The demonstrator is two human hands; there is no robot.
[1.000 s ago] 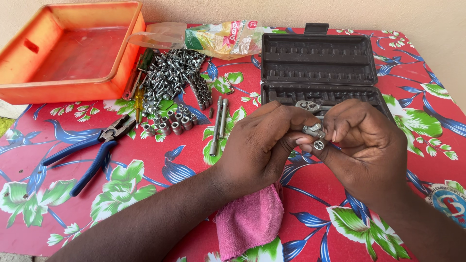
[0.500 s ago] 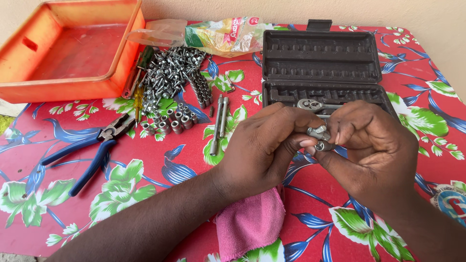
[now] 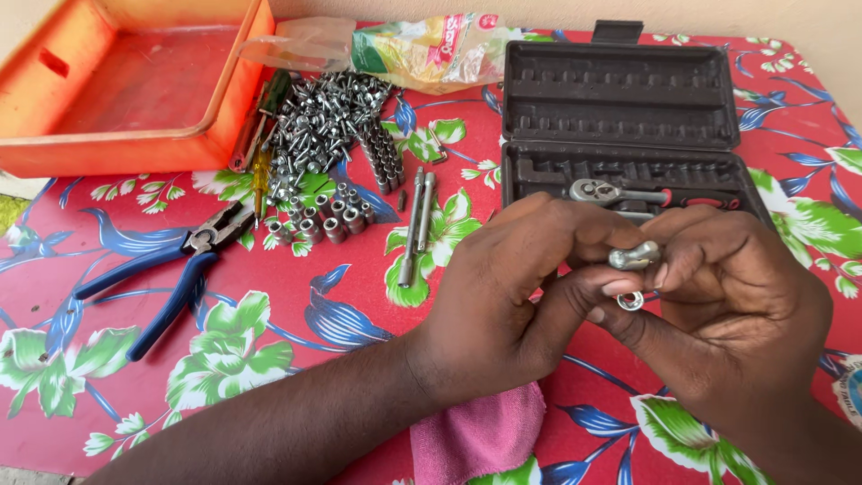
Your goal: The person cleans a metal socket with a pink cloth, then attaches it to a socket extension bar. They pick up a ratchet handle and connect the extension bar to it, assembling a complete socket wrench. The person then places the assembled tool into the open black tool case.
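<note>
Red floral tablecloth (image 3: 296,296). Near the front edge, left hand (image 3: 503,296) and right hand (image 3: 727,296) pinch small chrome socket pieces (image 3: 634,258) above the pink cloth (image 3: 476,436). Risk: smooth metal slips from fingertips, rolls off the table.

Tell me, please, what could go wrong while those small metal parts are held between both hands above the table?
The small silver socket piece and the ring sit only in a fingertip grip between the left hand and right hand; either could slip and drop. A dropped part might roll into the loose socket pile and be hard to find, or fall off the near table edge past the pink cloth.
</note>
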